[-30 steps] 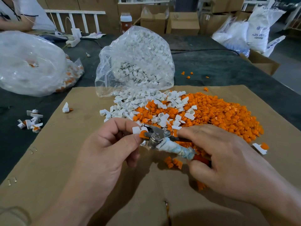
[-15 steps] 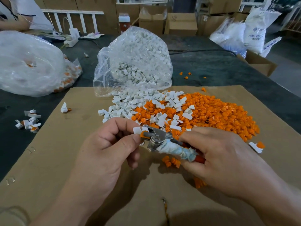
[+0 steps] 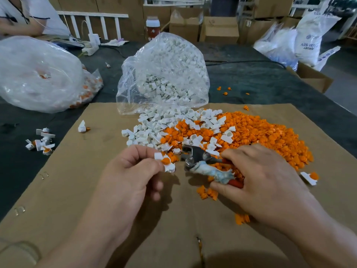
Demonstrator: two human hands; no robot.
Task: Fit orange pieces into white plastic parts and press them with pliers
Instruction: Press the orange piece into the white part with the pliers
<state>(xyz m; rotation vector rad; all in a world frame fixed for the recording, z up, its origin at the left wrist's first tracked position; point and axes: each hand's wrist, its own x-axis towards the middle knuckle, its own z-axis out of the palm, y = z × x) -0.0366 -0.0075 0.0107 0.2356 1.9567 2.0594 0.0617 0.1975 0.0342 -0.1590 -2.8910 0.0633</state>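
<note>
Over cardboard [image 3: 77, 190]: left hand [image 3: 131, 176] pinches white part [image 3: 169, 167], orange piece [image 3: 165, 160] seated; right hand [image 3: 266, 182] grips pliers [image 3: 195, 157], handle wrapped.

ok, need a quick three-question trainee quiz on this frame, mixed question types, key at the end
1. True or false: the pliers are gripped by the left hand.
2. What does the left hand pinch? A) a white part with an orange piece B) nothing C) a roll of tape
3. Fill in: the orange pile lies on a sheet of brown ____.
Key: 1 false, the right hand grips them. 2 A. 3 cardboard.
</note>
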